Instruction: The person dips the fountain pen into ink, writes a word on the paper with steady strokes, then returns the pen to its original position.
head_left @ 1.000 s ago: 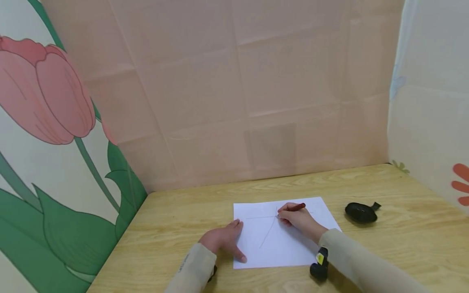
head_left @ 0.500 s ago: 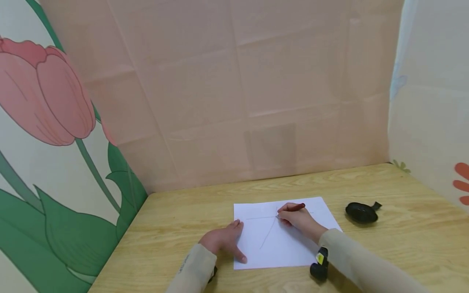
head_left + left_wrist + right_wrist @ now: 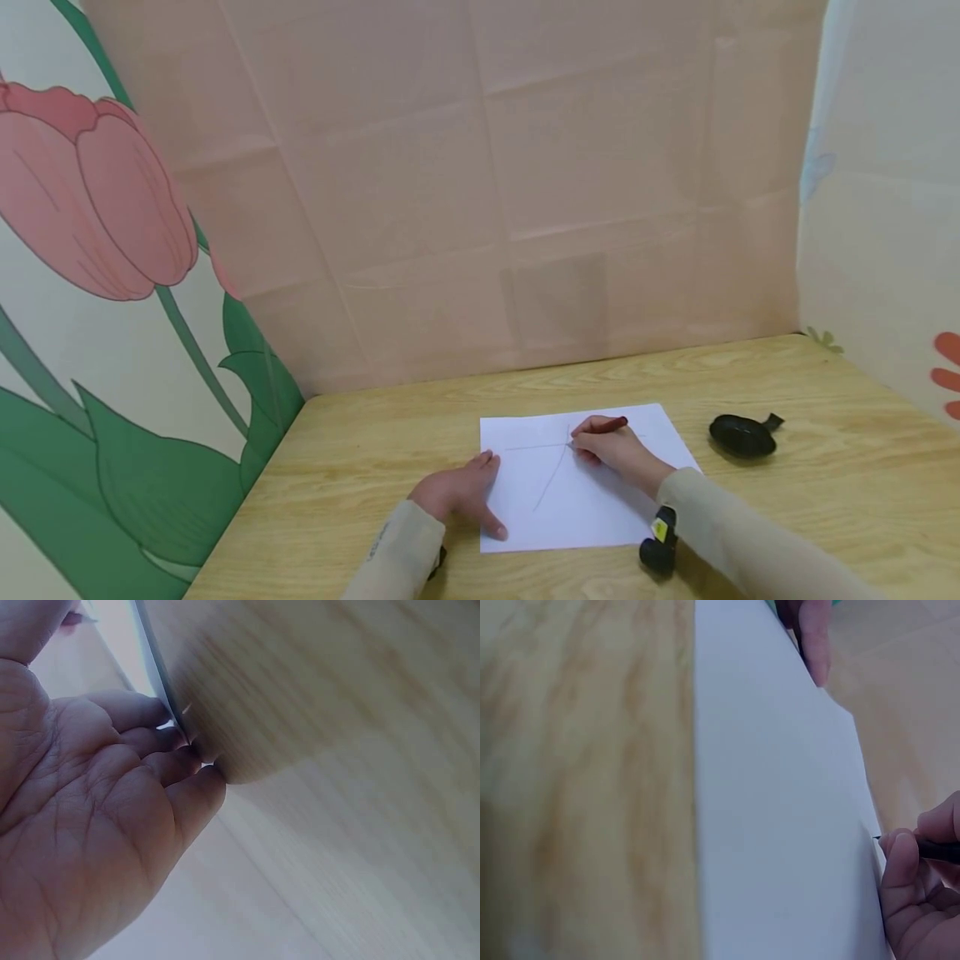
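Note:
A white sheet of paper (image 3: pixel 517 525) lies on the wooden table, with a few thin drawn lines: a long horizontal one, a short upright one and a slanting one that meet near the pen tip. My right hand (image 3: pixel 618 454) pinches a dark red pen (image 3: pixel 613 424), its tip at the paper where the lines cross. In the right wrist view the pen (image 3: pixel 937 851) looks black, its point close over the sheet (image 3: pixel 780 802). My left hand (image 3: pixel 461 492) rests at the sheet's left edge, thumb and fingers spread. Its fingertips (image 3: pixel 201 795) touch the tabletop by the paper's edge.
A black oval object with a short tab (image 3: pixel 742 436) lies on the table (image 3: pixel 360 442) to the right of the paper. Behind the table stands a pinkish-beige covered wall (image 3: pixel 420 208). A wall with a painted tulip (image 3: pixel 97 200) is on the left.

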Tool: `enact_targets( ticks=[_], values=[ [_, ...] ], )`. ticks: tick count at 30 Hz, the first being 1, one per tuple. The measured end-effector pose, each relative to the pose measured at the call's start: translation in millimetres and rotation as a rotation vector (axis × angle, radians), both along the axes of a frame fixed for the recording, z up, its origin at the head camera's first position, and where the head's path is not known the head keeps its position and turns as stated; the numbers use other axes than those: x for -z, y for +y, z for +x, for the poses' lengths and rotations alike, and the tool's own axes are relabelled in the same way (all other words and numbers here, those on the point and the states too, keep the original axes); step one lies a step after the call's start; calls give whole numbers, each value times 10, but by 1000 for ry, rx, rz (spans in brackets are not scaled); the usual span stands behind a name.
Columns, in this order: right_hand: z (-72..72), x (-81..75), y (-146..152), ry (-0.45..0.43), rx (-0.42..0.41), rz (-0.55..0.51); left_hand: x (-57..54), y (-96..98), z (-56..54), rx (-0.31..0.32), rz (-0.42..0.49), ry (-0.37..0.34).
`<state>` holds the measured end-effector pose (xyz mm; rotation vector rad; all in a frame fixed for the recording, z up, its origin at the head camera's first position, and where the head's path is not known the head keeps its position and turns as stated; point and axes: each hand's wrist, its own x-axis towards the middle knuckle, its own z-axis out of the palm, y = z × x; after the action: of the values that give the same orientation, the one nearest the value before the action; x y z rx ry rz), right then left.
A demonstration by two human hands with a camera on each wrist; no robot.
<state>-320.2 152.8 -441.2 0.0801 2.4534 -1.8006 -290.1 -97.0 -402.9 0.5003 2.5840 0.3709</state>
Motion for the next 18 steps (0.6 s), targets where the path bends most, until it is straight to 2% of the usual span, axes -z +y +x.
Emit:
enact_targets(
  ticks=[18],
  values=[
    [86, -22, 53, 32, -9, 13, -6, -2, 16, 4, -2, 23]
  ],
)
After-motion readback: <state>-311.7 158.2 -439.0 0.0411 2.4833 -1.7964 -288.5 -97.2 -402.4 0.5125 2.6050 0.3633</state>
